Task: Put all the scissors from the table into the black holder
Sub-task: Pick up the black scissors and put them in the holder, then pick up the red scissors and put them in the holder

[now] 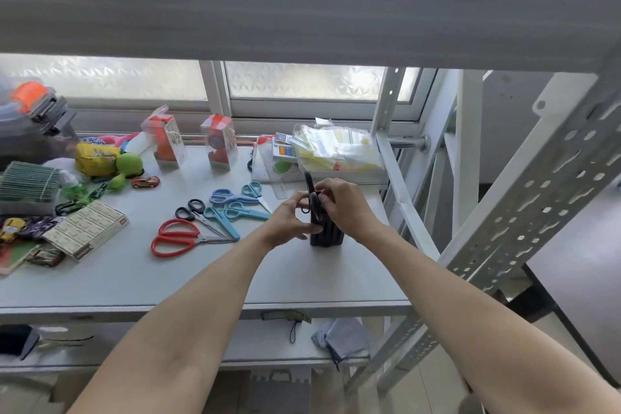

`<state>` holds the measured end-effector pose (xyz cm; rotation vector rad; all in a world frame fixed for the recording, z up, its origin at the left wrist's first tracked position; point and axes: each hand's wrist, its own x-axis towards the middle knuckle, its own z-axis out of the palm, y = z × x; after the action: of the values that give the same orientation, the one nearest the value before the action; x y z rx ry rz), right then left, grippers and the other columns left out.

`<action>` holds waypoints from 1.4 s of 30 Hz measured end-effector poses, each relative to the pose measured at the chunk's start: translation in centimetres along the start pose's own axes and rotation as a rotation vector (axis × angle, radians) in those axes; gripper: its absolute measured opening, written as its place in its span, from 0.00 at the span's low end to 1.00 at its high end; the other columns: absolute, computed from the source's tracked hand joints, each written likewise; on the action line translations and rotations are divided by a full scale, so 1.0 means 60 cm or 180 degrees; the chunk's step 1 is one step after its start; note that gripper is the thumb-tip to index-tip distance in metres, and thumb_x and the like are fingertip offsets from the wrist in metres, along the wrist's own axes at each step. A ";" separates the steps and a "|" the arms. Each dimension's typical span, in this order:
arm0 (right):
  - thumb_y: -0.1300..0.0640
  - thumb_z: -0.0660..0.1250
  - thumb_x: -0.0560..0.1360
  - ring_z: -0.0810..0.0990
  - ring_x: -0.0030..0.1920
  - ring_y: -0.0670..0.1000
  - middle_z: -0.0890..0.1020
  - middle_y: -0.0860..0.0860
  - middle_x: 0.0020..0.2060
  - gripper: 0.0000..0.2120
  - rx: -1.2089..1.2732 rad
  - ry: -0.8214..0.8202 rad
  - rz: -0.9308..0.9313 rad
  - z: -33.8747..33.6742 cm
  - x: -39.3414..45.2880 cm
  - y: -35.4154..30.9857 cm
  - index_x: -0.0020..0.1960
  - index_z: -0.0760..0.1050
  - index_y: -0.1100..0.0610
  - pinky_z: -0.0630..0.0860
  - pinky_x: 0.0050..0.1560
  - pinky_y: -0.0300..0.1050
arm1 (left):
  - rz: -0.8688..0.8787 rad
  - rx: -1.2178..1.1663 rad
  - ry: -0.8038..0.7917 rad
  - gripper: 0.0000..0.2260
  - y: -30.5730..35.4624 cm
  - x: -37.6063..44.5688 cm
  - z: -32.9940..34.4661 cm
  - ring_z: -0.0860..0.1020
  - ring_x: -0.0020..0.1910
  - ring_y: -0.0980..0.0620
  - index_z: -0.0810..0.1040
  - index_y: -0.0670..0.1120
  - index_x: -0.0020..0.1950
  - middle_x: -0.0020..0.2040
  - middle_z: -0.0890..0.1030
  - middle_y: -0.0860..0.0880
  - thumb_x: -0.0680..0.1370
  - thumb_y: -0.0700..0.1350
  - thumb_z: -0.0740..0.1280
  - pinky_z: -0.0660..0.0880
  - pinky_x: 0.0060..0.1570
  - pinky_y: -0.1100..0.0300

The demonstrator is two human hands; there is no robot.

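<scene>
The black holder (328, 238) stands upright on the grey table (208, 276), right of centre. A pair of black scissors (308, 184) sticks up out of its top, tilted slightly left. My left hand (291, 220) wraps the holder's left side, fingertips near the scissors' handle loop. My right hand (344, 207) pinches the black scissors from the right, above the holder. On the table to the left lie red scissors (174, 238), small black scissors (192, 208) and several blue and teal scissors (235, 207) in a loose pile.
A clear box of small bags (339, 151) stands just behind the holder. Two boxed toys (220, 141), a toy car (145, 182), a staple box (89, 228) and other clutter fill the left. A perforated shelf post (524, 212) rises at the right, with a shelf board overhead.
</scene>
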<state>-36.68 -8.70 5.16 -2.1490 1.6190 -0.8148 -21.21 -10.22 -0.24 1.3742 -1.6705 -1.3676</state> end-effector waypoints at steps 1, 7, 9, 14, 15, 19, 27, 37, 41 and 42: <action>0.64 0.63 0.78 0.81 0.53 0.57 0.84 0.58 0.53 0.12 0.0020 0.0004 0.0026 -0.001 0.000 0.001 0.58 0.79 0.62 0.77 0.56 0.48 | -0.0002 0.0011 0.0001 0.27 0.000 0.000 0.000 0.80 0.56 0.43 0.70 0.51 0.65 0.63 0.74 0.44 0.70 0.40 0.76 0.82 0.43 0.55; 0.63 0.64 0.78 0.83 0.50 0.55 0.85 0.57 0.50 0.11 0.0237 0.0160 0.0191 -0.007 -0.001 0.009 0.58 0.79 0.61 0.79 0.55 0.52 | -0.0022 0.0023 0.0011 0.28 -0.001 -0.003 0.003 0.81 0.53 0.45 0.68 0.53 0.67 0.64 0.73 0.45 0.71 0.40 0.75 0.82 0.44 0.54; 0.63 0.64 0.78 0.83 0.46 0.55 0.85 0.57 0.46 0.10 0.0381 0.0316 0.0284 -0.013 0.005 0.006 0.58 0.79 0.61 0.80 0.52 0.52 | -0.0038 0.0066 0.0031 0.32 0.000 -0.004 0.004 0.81 0.49 0.46 0.66 0.52 0.71 0.65 0.72 0.48 0.71 0.40 0.75 0.81 0.44 0.54; 0.60 0.63 0.79 0.78 0.39 0.48 0.83 0.52 0.40 0.09 0.0610 0.1015 0.0087 -0.038 0.037 -0.063 0.55 0.80 0.60 0.76 0.43 0.39 | -0.0067 0.0258 0.0135 0.34 -0.018 -0.024 -0.016 0.81 0.45 0.45 0.63 0.51 0.75 0.65 0.71 0.47 0.72 0.41 0.74 0.79 0.39 0.60; 0.59 0.63 0.79 0.78 0.38 0.47 0.82 0.51 0.39 0.09 0.0575 0.1157 -0.0038 -0.040 0.043 -0.088 0.54 0.81 0.60 0.74 0.40 0.37 | -0.0057 0.0337 0.0289 0.30 -0.028 -0.032 -0.025 0.81 0.42 0.47 0.66 0.49 0.73 0.63 0.74 0.45 0.73 0.41 0.73 0.79 0.37 0.61; 0.57 0.63 0.79 0.75 0.33 0.47 0.80 0.48 0.34 0.09 0.0427 0.1222 -0.0591 -0.021 0.057 -0.202 0.50 0.81 0.59 0.68 0.34 0.36 | -0.0161 0.0559 0.1358 0.12 -0.083 -0.076 -0.086 0.78 0.37 0.49 0.77 0.44 0.60 0.53 0.81 0.41 0.77 0.40 0.66 0.79 0.38 0.56; 0.58 0.62 0.78 0.81 0.53 0.60 0.84 0.58 0.51 0.11 -0.0033 -0.0586 -0.0277 0.182 0.041 -0.262 0.55 0.80 0.59 0.78 0.52 0.51 | -0.1138 0.1274 0.2630 0.15 -0.160 -0.175 -0.253 0.75 0.60 0.39 0.75 0.41 0.64 0.63 0.75 0.39 0.78 0.40 0.63 0.71 0.61 0.51; 0.63 0.58 0.77 0.73 0.63 0.62 0.74 0.60 0.62 0.17 -0.1006 -0.1443 -0.0101 0.336 0.028 -0.268 0.66 0.70 0.59 0.72 0.59 0.55 | -0.1672 0.1287 0.1693 0.27 -0.183 -0.172 -0.314 0.66 0.73 0.40 0.61 0.41 0.77 0.75 0.67 0.39 0.78 0.41 0.61 0.64 0.70 0.53; 0.63 0.57 0.77 0.71 0.65 0.62 0.72 0.60 0.64 0.19 -0.1065 -0.1463 0.0035 0.347 0.014 -0.261 0.68 0.66 0.59 0.71 0.61 0.55 | -0.1767 0.0868 0.1714 0.26 -0.181 -0.159 -0.322 0.69 0.71 0.41 0.65 0.41 0.75 0.72 0.70 0.41 0.77 0.43 0.64 0.68 0.69 0.51; 0.63 0.57 0.77 0.71 0.65 0.62 0.72 0.61 0.63 0.20 -0.1034 -0.1445 0.0041 0.349 0.011 -0.259 0.68 0.66 0.59 0.71 0.61 0.54 | -0.1785 0.0623 0.1744 0.25 -0.181 -0.156 -0.325 0.72 0.68 0.41 0.67 0.41 0.73 0.69 0.73 0.42 0.76 0.42 0.64 0.71 0.67 0.50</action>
<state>-11.73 -6.26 -2.18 -2.3110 1.5939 -0.0390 2.71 -7.56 -2.77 2.2072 -1.1119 -0.9634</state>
